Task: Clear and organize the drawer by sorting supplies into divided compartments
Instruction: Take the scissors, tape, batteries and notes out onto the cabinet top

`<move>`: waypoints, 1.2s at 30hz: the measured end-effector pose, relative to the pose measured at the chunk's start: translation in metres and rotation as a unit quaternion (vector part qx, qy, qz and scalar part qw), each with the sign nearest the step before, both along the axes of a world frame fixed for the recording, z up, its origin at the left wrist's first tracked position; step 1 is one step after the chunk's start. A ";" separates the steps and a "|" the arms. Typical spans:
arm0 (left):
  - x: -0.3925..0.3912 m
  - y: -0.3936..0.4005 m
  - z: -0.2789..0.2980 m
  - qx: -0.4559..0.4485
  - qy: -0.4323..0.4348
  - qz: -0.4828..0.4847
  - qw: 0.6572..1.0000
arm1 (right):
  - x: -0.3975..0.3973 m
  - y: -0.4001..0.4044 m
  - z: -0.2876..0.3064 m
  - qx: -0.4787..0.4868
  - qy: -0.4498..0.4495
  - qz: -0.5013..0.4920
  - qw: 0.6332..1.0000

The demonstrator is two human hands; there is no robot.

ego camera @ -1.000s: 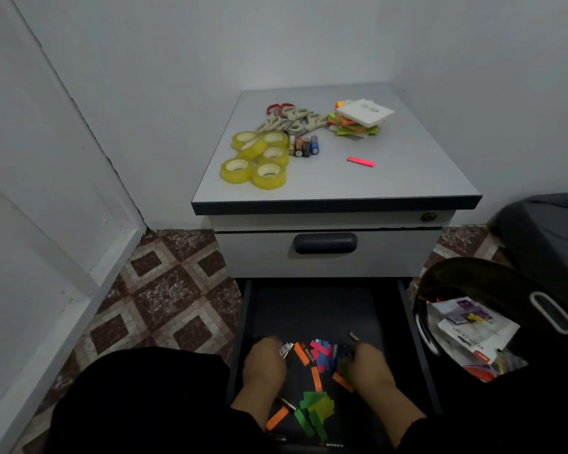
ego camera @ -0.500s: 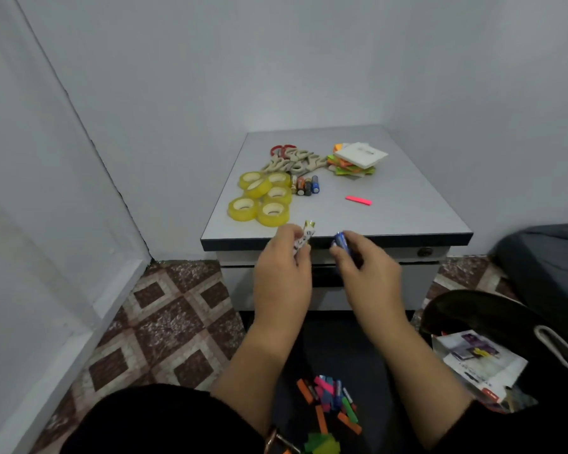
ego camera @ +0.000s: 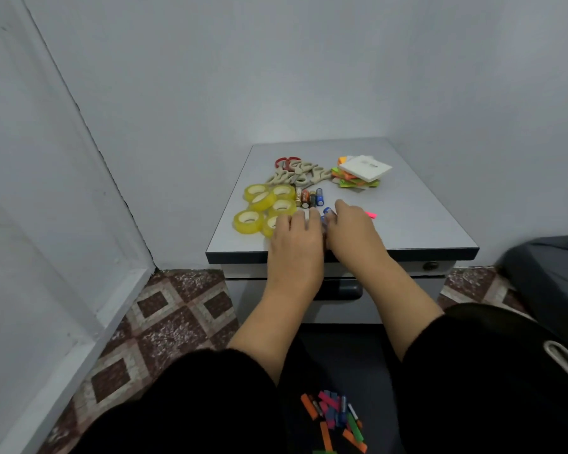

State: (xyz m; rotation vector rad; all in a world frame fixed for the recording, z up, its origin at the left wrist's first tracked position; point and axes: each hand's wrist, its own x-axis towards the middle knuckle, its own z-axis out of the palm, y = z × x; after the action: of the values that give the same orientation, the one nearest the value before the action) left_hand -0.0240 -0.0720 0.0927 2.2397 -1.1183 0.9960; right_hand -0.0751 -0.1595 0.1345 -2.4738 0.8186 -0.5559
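Over the cabinet top (ego camera: pixel 407 224), beside the battery row (ego camera: pixel 309 197), the right hand (ego camera: pixel 350 224) pinches a blue battery (ego camera: pixel 326 211) and the left hand (ego camera: pixel 295 234) a pale one (ego camera: pixel 306 213): small, rigid, slick cylinders likely to roll, best held across the middle

Five yellow tape rolls (ego camera: pixel 265 206), four lined-up batteries (ego camera: pixel 309 197), one blue battery (ego camera: pixel 326 211), two hands.

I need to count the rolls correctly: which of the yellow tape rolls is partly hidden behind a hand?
The front right tape roll, nearest the cabinet's front edge: the left hand covers its right side; the others show whole.
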 end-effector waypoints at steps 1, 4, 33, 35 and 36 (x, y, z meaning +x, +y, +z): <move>-0.001 0.004 -0.004 -0.013 -0.005 -0.002 1.000 | -0.005 0.000 0.000 0.029 -0.023 0.008 0.999; -0.002 0.011 -0.011 -0.016 -0.010 -0.003 1.000 | -0.021 0.003 -0.002 0.088 -0.046 0.028 0.995; -0.011 -0.011 0.006 0.096 0.103 0.046 0.989 | 0.017 -0.026 -0.010 0.110 -0.108 -0.004 0.988; -0.009 -0.012 0.006 0.116 0.107 0.046 0.986 | 0.018 -0.025 -0.010 0.098 -0.101 -0.006 0.990; -0.008 -0.013 0.006 0.122 0.108 0.046 0.986 | 0.018 -0.024 -0.011 0.092 -0.099 -0.008 0.991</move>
State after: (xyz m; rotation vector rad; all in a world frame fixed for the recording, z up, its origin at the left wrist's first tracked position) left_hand -0.0322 -0.0846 0.0988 2.5434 -1.0974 0.6583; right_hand -0.0567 -0.1838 0.1236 -2.2069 0.7735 -0.6857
